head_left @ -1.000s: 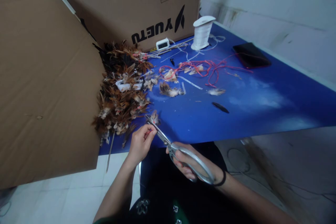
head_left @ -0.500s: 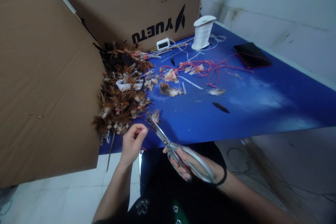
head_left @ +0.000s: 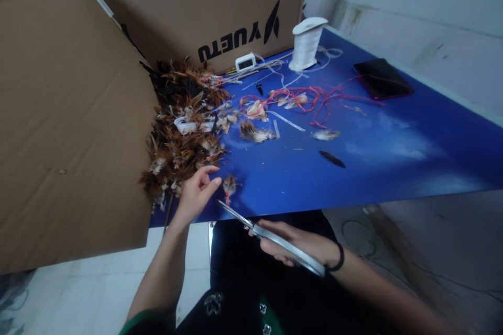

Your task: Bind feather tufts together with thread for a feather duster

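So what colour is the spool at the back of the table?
The spool is plain white, seen best in the head view.

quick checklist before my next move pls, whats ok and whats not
1. Scissors held in the right hand: ok
2. Left hand apart from the blades: ok, though the fingers are near the tip
3. Blades fully closed: cannot tell, they show nearly edge-on
4. Small tied feather bundle on the table, in neither hand: ok
5. Pink string free of tangles: not ok, it lies in loose loops
6. White spool standing on end: ok
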`<state>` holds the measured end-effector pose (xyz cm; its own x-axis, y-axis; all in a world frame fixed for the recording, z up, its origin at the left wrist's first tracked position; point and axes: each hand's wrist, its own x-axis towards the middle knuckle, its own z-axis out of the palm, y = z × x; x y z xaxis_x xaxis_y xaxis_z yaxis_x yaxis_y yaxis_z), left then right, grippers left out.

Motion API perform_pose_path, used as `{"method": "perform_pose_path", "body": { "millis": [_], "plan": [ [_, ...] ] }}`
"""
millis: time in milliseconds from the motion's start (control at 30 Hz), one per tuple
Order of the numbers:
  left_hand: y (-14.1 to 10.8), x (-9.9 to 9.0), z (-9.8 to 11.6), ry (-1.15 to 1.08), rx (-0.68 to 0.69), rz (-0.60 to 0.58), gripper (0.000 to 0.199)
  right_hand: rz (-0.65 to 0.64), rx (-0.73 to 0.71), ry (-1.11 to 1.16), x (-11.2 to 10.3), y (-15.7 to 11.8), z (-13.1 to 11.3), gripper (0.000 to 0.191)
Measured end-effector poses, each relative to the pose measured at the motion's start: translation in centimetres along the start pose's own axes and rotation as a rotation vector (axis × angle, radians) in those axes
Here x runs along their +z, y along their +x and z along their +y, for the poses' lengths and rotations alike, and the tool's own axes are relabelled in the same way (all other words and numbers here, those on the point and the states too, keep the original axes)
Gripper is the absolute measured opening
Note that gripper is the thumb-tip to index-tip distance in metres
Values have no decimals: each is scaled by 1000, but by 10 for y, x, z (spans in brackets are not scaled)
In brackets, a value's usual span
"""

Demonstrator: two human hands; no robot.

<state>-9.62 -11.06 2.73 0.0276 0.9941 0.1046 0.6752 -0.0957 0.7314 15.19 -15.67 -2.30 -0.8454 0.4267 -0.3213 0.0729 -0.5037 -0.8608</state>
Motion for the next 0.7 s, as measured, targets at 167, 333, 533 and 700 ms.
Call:
{"method": "perform_pose_path", "body": {
  "millis": [167,333,533,700],
  "plan": [
    [15,2,-12,167,19,-282,31,17,-76,-215,-6,-2,-2,43],
    [22,6,-16,149,58,-225,29,32,-166,-343,-7,-3,-2,44],
    [29,-8,-10,181,78,140,25,21,-119,-418,-9,-12,-2,53],
    [35,-28,-7,241,98,399,23,187,-43,-340,-13,-38,-6,43]
  ]
}}
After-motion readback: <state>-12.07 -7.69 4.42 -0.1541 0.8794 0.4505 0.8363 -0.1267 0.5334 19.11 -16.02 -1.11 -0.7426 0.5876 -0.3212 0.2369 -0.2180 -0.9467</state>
